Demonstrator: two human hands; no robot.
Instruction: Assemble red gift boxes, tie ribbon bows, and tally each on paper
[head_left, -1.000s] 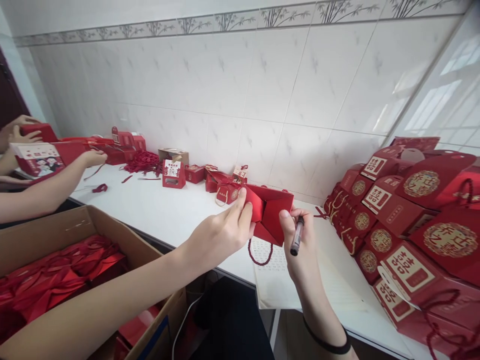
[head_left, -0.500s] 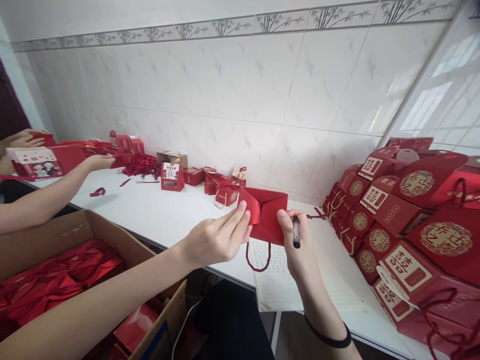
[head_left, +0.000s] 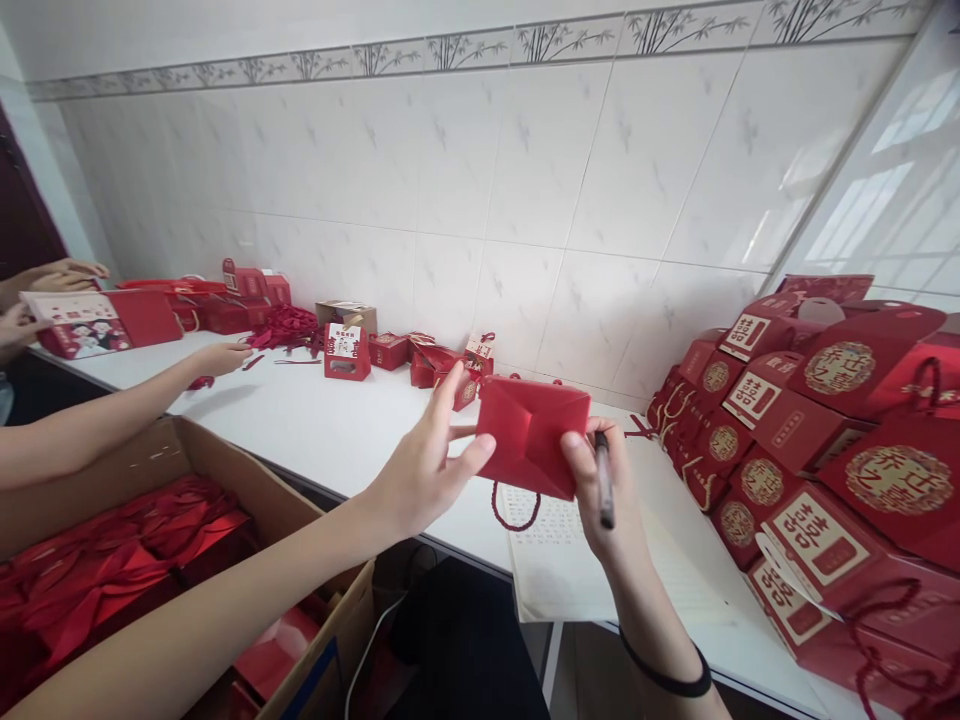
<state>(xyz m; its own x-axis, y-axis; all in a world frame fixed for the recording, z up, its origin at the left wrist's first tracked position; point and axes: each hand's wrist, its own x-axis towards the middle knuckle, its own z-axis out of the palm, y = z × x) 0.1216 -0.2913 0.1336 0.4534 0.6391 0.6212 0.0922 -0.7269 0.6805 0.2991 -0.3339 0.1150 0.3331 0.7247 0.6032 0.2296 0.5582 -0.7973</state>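
A small red paper gift box [head_left: 534, 435], its folded bottom facing me, is up above the table. Below it dangles a dark red rope handle [head_left: 516, 510]. My right hand [head_left: 609, 490] grips the box by its right side, thumb on the bottom panel. Tucked in the same hand is a dark marker pen [head_left: 604, 480]. My left hand [head_left: 427, 460] is at the box's left edge with fingers stretched out and thumb apart, the thumb tip against the corner; some fingers are hidden behind the box.
Red gift boxes [head_left: 795, 420] are stacked high at the right. Under my hands lies an open notebook [head_left: 562, 580] with handwriting. A carton [head_left: 300, 520] of red ribboned boxes stands at the lower left. Another person's hand [head_left: 225, 357] reaches over the white table [head_left: 330, 430].
The box's bottom flaps stood partly open and now lie flat. My left fingers have come off the flap and spread. The other person's hand has lowered toward the table.
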